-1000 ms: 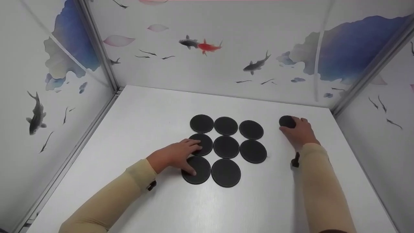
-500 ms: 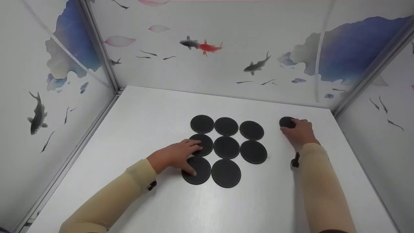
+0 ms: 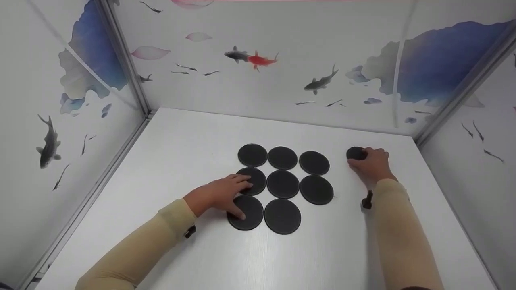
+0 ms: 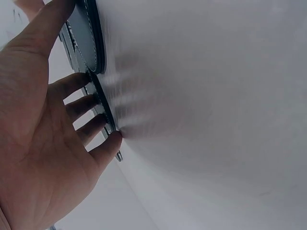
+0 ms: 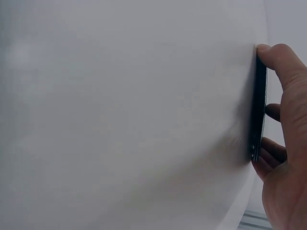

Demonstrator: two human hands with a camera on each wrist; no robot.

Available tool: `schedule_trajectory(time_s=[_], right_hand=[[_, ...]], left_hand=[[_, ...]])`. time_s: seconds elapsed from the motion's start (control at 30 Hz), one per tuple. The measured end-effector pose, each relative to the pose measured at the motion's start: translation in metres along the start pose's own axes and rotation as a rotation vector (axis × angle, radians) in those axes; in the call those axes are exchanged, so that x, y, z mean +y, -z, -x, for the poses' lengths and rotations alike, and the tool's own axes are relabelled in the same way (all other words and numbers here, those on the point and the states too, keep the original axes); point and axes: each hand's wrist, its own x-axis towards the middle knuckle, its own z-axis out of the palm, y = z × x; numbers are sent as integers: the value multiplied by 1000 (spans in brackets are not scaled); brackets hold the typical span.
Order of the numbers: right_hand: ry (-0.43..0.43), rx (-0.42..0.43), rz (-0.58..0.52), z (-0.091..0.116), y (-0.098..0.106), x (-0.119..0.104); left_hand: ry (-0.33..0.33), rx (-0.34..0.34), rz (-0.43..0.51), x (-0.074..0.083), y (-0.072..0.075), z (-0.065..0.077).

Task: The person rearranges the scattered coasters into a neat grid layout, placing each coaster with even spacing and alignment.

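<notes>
Several round black coasters lie flat in a close grid on the white table. In the head view my left hand [image 3: 219, 195] spreads over the grid's left side. Its fingers rest on the middle-left coaster [image 3: 259, 182], and the thumb lies on the front-left coaster [image 3: 250, 221]. Pale stitching along the coaster edge [image 4: 89, 38] shows in the left wrist view. Off to the right, apart from the grid, my right hand [image 3: 374, 164] grips another coaster [image 3: 354, 152] by its edges. That coaster [image 5: 259, 105] appears edge-on, close over the table, in the right wrist view.
Beyond the left hand are the centre coaster [image 3: 283, 184] and the front coaster [image 3: 282, 216], which has bare table [image 3: 322, 233] to its right. White panels with painted fish enclose the table, including the back wall [image 3: 266, 92] and left wall [image 3: 24, 121].
The right hand and its coaster have shifted very slightly to the left. My left hand stays in place on its two coasters, and the grid is unchanged.
</notes>
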Motion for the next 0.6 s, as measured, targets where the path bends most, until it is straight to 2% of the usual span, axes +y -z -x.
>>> schedule_trajectory(time_s=[0.3, 0.4, 0.6], right_hand=[[76, -34, 58, -37, -16, 26], [102, -38, 78, -39, -16, 27], [130, -63, 80, -29, -16, 24]], left_hand=[[-2, 1, 2, -2, -1, -1], [-2, 4, 0, -2, -1, -1], [-8, 5, -3, -2, -2, -1]])
